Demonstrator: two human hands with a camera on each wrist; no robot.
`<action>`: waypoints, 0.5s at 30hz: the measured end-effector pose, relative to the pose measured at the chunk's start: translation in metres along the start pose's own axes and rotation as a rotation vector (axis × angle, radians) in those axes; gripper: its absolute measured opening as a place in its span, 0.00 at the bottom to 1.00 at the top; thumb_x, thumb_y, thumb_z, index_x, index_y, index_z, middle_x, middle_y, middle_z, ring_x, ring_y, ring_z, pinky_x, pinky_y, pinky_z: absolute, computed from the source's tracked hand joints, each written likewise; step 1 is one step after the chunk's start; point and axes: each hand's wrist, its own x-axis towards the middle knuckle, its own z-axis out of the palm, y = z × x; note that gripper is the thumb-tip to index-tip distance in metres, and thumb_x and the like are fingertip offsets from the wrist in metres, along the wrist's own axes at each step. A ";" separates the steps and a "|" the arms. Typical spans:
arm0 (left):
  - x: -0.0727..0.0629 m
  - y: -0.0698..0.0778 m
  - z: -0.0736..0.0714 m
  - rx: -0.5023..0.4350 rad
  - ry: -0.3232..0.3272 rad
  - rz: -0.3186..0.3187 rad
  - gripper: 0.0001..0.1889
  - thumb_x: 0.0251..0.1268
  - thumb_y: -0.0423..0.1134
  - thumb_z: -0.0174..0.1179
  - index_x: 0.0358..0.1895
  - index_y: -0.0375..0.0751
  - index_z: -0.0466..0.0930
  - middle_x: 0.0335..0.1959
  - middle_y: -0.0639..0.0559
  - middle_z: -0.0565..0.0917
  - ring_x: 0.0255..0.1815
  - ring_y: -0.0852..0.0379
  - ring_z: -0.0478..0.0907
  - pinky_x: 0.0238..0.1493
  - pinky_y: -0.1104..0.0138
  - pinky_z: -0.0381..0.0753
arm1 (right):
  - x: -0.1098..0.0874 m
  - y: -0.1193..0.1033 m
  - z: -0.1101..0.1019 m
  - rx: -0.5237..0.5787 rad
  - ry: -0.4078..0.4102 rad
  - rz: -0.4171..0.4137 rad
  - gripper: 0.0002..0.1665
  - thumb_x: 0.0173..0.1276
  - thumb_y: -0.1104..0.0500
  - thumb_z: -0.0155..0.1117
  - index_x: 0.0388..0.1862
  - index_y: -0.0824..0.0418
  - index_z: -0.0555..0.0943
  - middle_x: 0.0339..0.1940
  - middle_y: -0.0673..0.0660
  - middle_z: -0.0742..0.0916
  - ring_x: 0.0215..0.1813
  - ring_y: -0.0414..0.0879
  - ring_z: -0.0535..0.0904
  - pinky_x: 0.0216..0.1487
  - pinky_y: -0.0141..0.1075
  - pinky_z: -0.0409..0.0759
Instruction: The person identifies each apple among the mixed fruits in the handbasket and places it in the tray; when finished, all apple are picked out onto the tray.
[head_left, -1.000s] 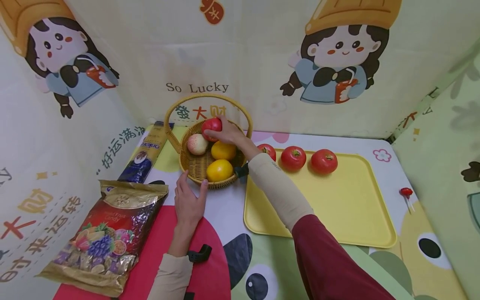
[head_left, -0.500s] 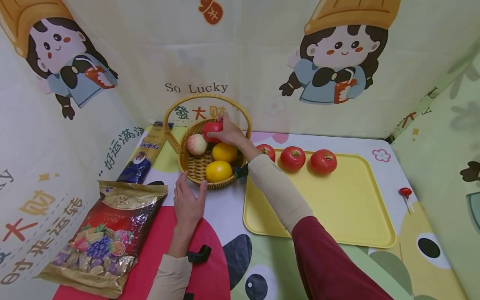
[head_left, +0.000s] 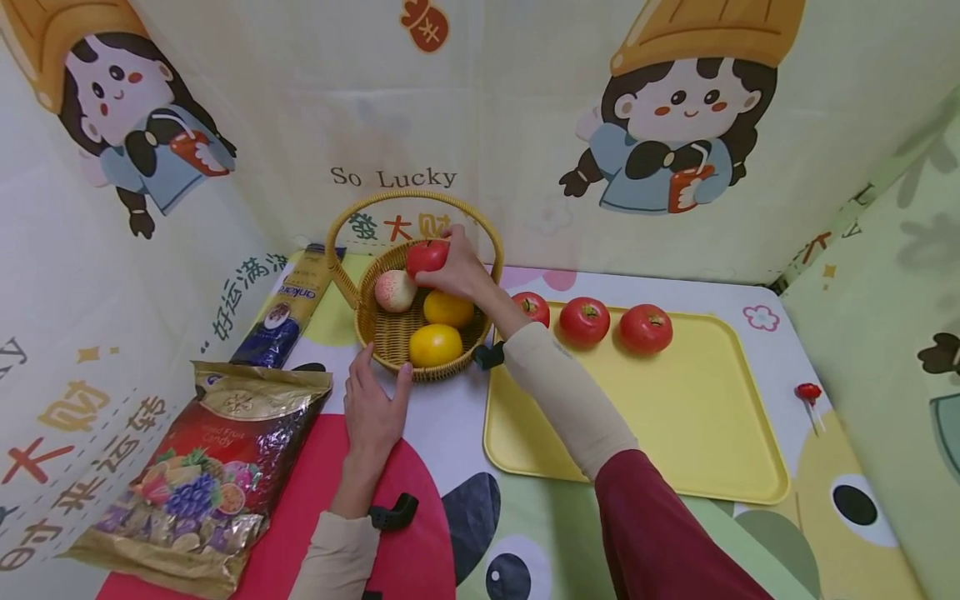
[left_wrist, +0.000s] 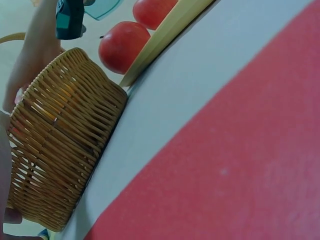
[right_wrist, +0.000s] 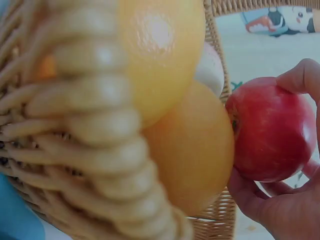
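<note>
My right hand (head_left: pixel 461 271) grips a red apple (right_wrist: pixel 272 130) by its side, over the back of the wicker basket (head_left: pixel 392 337). Inside the basket sit a pale pink peach (head_left: pixel 395 290) and two orange-yellow round fruits, one orange (head_left: pixel 437 345) at the front and another orange (head_left: pixel 447 308) behind it. In the right wrist view the apple overlaps the rear orange's edge. Straight, spread fingers of my left hand (head_left: pixel 375 408) rest at the basket's near rim. The left wrist view shows the basket's woven side (left_wrist: pixel 65 135), with fingertips at its lower left.
A yellow tray (head_left: pixel 675 425) lies right of the basket, with three red apples (head_left: pixel 585 322) along its back edge. To the left are a candy bag (head_left: pixel 217 467) and a blue-and-gold packet (head_left: pixel 285 308). A small red lollipop (head_left: pixel 808 392) lies at the far right.
The apple has shifted slightly right within the basket area, and my right wrist has turned a little. My left hand stays at the near rim.
</note>
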 end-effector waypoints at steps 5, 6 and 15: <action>0.000 0.000 0.000 0.002 0.000 0.006 0.41 0.69 0.65 0.52 0.77 0.46 0.54 0.72 0.40 0.65 0.67 0.39 0.66 0.64 0.42 0.64 | -0.012 -0.005 -0.003 -0.114 -0.019 -0.043 0.52 0.54 0.43 0.72 0.74 0.53 0.59 0.67 0.59 0.71 0.59 0.51 0.75 0.57 0.44 0.82; -0.001 0.000 0.000 0.004 -0.001 0.005 0.41 0.69 0.65 0.52 0.77 0.46 0.54 0.72 0.40 0.65 0.67 0.39 0.66 0.64 0.42 0.64 | -0.015 -0.006 -0.004 -0.131 -0.025 -0.053 0.52 0.54 0.43 0.71 0.75 0.53 0.59 0.68 0.58 0.70 0.59 0.51 0.75 0.57 0.44 0.82; -0.001 0.000 0.001 0.008 -0.003 -0.002 0.41 0.70 0.65 0.51 0.77 0.46 0.54 0.73 0.40 0.65 0.67 0.39 0.66 0.64 0.42 0.64 | -0.048 -0.016 -0.011 -0.155 -0.003 -0.203 0.52 0.53 0.45 0.70 0.75 0.55 0.61 0.69 0.59 0.71 0.61 0.50 0.75 0.59 0.45 0.81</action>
